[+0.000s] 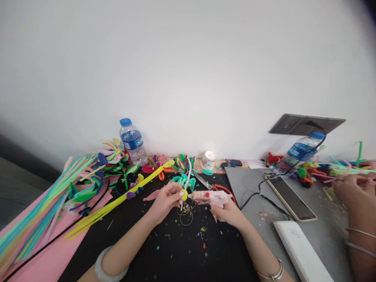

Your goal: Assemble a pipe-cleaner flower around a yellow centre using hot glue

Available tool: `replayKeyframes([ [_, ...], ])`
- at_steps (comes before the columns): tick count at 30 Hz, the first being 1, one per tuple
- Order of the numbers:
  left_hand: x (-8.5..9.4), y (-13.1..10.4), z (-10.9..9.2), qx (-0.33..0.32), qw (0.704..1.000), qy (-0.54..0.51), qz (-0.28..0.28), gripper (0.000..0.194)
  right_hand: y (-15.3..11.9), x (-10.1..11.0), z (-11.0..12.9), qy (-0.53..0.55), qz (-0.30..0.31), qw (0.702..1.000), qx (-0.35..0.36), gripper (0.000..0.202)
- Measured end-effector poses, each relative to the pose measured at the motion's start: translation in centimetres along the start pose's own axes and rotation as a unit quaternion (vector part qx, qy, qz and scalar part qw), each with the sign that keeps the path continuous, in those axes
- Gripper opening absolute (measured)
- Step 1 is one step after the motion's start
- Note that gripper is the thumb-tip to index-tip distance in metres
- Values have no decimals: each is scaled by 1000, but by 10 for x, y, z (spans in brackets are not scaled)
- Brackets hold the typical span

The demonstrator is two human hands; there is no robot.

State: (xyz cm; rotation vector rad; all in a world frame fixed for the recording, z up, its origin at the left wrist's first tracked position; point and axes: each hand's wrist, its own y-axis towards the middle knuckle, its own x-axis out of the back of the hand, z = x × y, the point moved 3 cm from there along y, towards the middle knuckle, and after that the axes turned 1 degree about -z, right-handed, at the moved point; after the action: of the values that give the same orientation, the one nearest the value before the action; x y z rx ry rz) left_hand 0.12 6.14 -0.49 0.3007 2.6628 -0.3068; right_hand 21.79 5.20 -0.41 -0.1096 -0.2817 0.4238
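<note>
Over scrap-strewn black mat (179, 254), before pale wall (188, 78); held glue gun (216, 197)

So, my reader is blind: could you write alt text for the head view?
A left hand pinches a yellow piece beside the tip of a pale pink glue gun in the right hand, above a black surface, with colorful fuzzy stems at left.

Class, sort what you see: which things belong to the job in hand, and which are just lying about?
Belong to the job:
yellow piece, in the left hand
pink glue gun, in the right hand
yellow fuzzy stems, probably

Apparently just lying about:
phone
left water bottle
right water bottle
</note>
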Motion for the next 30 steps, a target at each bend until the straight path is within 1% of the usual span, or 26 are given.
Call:
replayKeyframes([
  [6, -2, 0, 2, 5, 1000, 8, 22, 16, 0, 1, -5, -5, -11, 1000, -4, 13],
  [12, -3, 0, 4, 13, 999, 14, 29, 17, 2, 1, -5, -3, -13, 1000, -2, 20],
  [18, -1, 0, 3, 0, 1000, 10, 11, 16, 1, 1, 2, -9, -10, 1000, -5, 15],
  [23, 2, 0, 2, -8, 1000, 9, -7, 15, -2, -2, 11, -16, 30, 999, -23, 24],
  [25, 3, 1, 2, -12, 1000, 10, -23, 16, -2, -1, 12, -23, 33, 999, -20, 25],
  [27, 4, 3, 1, -13, 999, 14, -40, 17, -2, 3, 13, -35, 6, 999, 1, 25],
  [30, 5, 4, 1, -16, 998, 19, -52, 17, -1, 14, 17, -90, -89, 991, 51, 25],
])
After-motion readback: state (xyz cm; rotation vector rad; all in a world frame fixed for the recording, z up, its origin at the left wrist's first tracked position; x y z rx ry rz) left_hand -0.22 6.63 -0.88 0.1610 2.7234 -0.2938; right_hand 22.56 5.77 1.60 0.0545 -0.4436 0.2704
